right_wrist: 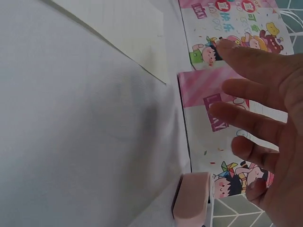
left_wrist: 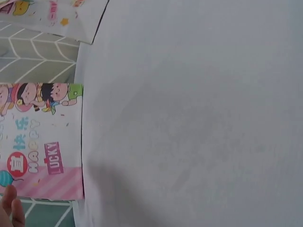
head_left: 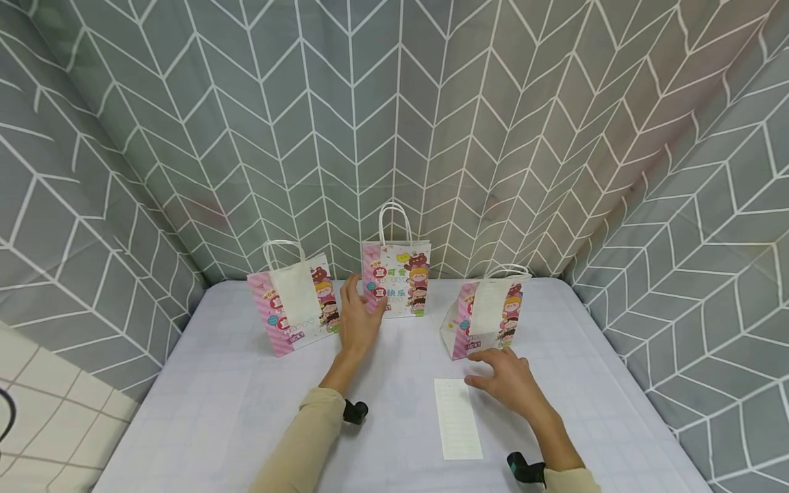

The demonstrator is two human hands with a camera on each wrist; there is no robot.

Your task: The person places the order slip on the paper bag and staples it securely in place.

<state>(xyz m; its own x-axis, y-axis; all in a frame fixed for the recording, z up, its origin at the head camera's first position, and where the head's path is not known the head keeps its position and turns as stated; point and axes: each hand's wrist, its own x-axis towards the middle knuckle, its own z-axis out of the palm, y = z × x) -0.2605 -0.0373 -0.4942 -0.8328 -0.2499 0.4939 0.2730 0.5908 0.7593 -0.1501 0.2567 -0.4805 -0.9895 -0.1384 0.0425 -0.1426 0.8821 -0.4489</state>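
Three small paper gift bags with pink-striped sides, cartoon figures and white handles stand on the table: a left bag (head_left: 320, 305), a middle bag (head_left: 397, 287) and a right bag (head_left: 510, 318). Pale paper strips (head_left: 294, 294) cover part of the fronts of the left and right bags. My left hand (head_left: 359, 325) is at the middle bag's lower left side, fingers loosely extended; whether they touch it is unclear. My right hand (head_left: 508, 383) hovers before the right bag with fingers spread and nothing in them. A lined paper strip (head_left: 457, 421) lies flat beside it.
The white-covered table (head_left: 216, 411) ends at grey patterned curtains (head_left: 394, 123) behind and at the sides. In the right wrist view a pale pink blocky object (right_wrist: 191, 201) appears by the right bag's lower corner. Tiled floor (head_left: 55, 411) shows at left.
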